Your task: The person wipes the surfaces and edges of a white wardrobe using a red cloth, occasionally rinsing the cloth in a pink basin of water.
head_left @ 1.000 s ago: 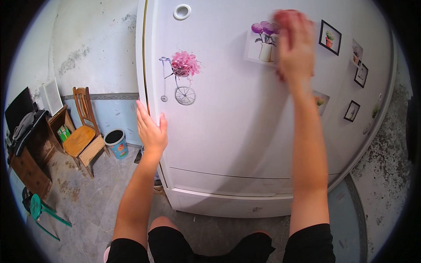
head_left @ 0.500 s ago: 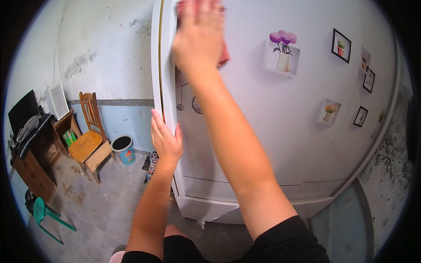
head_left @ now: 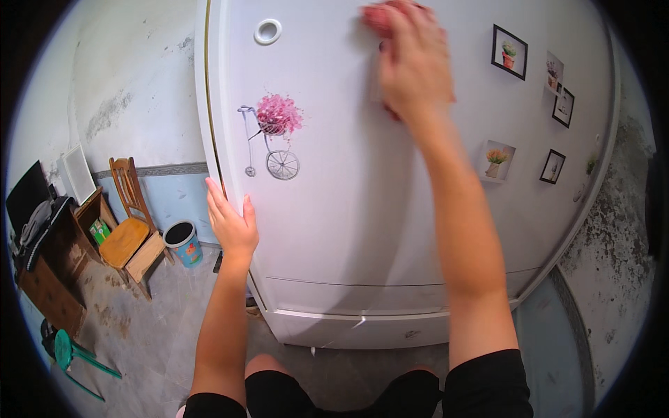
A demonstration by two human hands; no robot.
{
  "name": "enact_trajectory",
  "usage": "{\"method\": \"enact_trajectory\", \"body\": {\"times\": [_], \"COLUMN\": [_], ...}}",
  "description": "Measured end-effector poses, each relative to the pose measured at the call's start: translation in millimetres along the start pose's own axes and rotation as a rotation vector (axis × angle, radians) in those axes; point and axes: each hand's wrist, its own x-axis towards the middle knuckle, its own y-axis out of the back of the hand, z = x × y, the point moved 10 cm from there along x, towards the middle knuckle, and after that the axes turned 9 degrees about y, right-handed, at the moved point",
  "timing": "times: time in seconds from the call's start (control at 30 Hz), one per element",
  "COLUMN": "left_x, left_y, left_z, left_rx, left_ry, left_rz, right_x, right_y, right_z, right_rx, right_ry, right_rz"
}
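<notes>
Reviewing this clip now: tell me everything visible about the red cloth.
The cloth is pinkish red and looks like soft fabric, bunched under the right hand, which hides most of it. A thick fold shows at upper left, with smaller bits at lower left and right. It appears pressed against the white panel, up and right of the bicycle picture. Its weave is unclear.

There are two hands [head_left: 232, 224] [head_left: 417, 73], one red cloth [head_left: 377, 19], one white cabinet [head_left: 327, 230], three black-framed pictures [head_left: 509, 52] [head_left: 564, 107] [head_left: 552, 166], one wooden chair [head_left: 125, 237], one blue bin [head_left: 187, 251], one green stool [head_left: 63, 350], one dark screen [head_left: 26, 197] and one white panel [head_left: 78, 174].
</notes>
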Motion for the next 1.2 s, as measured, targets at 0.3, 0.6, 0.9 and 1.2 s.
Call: {"method": "enact_trajectory", "body": {"times": [0.3, 0.6, 0.9, 1.2], "left_x": [-2.9, -4.0, -5.4, -1.8], "left_y": [-6.4, -9.5, -6.8, 3.3], "left_z": [0.0, -4.1, 1.7, -3.3], "left_rx": [-0.074, -0.085, -0.069, -0.068], "left_ry": [0.037, 0.038, 0.013, -0.004], "left_rz": [-0.029, -0.035, -0.022, -0.041], "right_x": [-125.2, -78.4, -31.9, -72.2], "right_y": [125.1, 24.9, -102.3, -28.0], "right_z": [211.6, 55.4, -198.2, -67.7], "right_rx": [-0.189, -0.190, 0.240, 0.064], "right_ry": [-0.353, -0.344, -0.189, -0.127], "right_rz": [0.072, 0.083, 0.029, -0.080]}}
